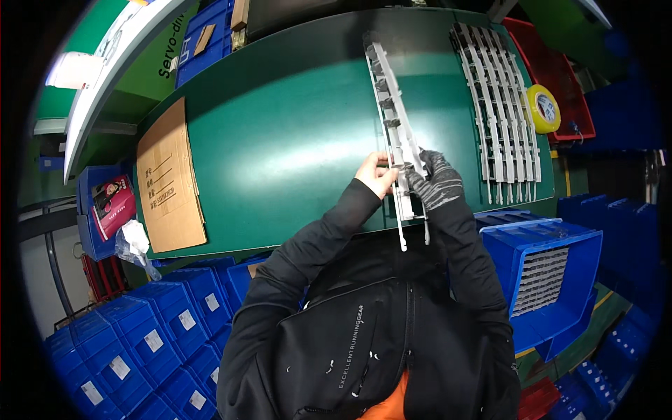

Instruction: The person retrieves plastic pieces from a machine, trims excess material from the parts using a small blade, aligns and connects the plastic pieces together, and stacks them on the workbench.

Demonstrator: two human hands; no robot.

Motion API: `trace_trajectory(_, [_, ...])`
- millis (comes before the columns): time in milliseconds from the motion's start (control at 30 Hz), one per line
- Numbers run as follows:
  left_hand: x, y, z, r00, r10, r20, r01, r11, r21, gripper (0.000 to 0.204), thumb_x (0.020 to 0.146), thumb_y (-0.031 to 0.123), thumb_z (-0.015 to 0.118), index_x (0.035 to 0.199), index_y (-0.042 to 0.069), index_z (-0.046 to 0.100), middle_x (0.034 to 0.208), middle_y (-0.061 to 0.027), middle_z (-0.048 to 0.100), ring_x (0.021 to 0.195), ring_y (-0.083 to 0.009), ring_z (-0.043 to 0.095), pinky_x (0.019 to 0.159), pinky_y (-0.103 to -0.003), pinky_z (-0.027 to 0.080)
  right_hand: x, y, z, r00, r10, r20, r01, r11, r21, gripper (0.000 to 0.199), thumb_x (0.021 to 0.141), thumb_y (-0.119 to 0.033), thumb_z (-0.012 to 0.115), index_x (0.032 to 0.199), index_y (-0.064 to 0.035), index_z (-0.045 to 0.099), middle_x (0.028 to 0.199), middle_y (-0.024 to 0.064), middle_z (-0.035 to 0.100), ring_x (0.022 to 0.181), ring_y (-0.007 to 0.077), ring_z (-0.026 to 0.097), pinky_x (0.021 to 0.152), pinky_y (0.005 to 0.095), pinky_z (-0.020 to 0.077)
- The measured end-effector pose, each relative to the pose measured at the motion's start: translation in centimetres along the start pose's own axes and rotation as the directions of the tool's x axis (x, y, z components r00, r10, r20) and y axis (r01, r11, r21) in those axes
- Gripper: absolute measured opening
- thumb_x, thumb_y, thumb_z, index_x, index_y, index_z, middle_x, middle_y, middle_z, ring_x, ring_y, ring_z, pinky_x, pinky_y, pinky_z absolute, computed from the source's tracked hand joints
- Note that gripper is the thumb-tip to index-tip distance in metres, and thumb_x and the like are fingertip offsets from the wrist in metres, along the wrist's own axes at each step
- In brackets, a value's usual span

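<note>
Long, narrow pale-grey strips with dark fittings along them, which look like moulded rails (400, 112), lie lengthwise over the green table (280, 140), their near ends jutting past its front edge. My bare left hand (376, 175) pinches the left side of these rails near that end. On their right side, my right hand (439, 182), in a grey-and-black knitted glove, has its fingers closed around the edge. Whether the rails are joined or only lie side by side, I cannot tell. Several similar rails (498, 112) rest in a row at the table's right.
A yellow round tape-like object (543, 109) sits beside the row, near a red tray (539, 56). Flattened cardboard (168, 182) covers the table's left end. Blue crates (143, 343) are stacked at lower left; another blue crate (560, 231) at right holds grey strips.
</note>
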State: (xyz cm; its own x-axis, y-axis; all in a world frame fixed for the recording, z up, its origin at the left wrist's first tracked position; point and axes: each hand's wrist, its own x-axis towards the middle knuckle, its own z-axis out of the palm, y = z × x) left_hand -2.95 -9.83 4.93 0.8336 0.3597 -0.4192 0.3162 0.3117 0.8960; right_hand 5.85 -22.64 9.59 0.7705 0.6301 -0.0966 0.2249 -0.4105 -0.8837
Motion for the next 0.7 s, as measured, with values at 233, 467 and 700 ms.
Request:
trace_trajectory(233, [2.8, 0.4, -3.3, 0.996, -0.053, 0.072, 0.005, 0.834, 0.551, 0.039, 0.079, 0.036, 0.051, 0.096, 0.002, 0.057, 0.071, -0.0048, 0.057, 0.059, -0.0095, 0.052, 0.052, -0.023, 0.044, -0.6, 2.2, 1.0, 0.996, -0.074, 0.055, 0.088, 0.943, -0.32, 0.046, 0.072, -0.028, 0.061, 0.105, 0.0013, 0.049, 0.1, 0.0175, 0.054, 0.092, 0.0286, 0.053, 0.078, 0.0337, 0.0425])
trace_trajectory(467, [10.7, 1.8, -1.6, 0.997, 0.055, -0.045, -0.019, 0.814, 0.581, 0.057, 0.065, 0.029, 0.067, 0.102, -0.008, 0.044, 0.083, -0.0134, 0.058, 0.069, -0.0178, 0.058, 0.052, -0.026, 0.048, -0.1, 0.5, 0.0, 0.988, -0.144, 0.057, 0.155, 0.915, -0.372, 0.048, 0.069, -0.027, 0.064, 0.106, 0.0009, 0.048, 0.1, 0.0163, 0.053, 0.093, 0.0282, 0.051, 0.078, 0.0343, 0.0422])
trace_trajectory(700, [18.3, 2.4, 5.7, 0.974, 0.217, -0.059, -0.117, 0.712, 0.693, 0.068, 0.064, 0.03, 0.064, 0.112, -0.009, 0.037, 0.088, -0.0179, 0.058, 0.079, -0.0233, 0.059, 0.072, -0.028, 0.046, -4.3, -0.1, -1.7, 1.0, -0.017, -0.012, 0.016, 0.996, -0.088, 0.038, 0.074, -0.033, 0.058, 0.098, -0.0041, 0.055, 0.09, 0.0128, 0.056, 0.078, 0.0257, 0.055, 0.076, 0.035, 0.0432])
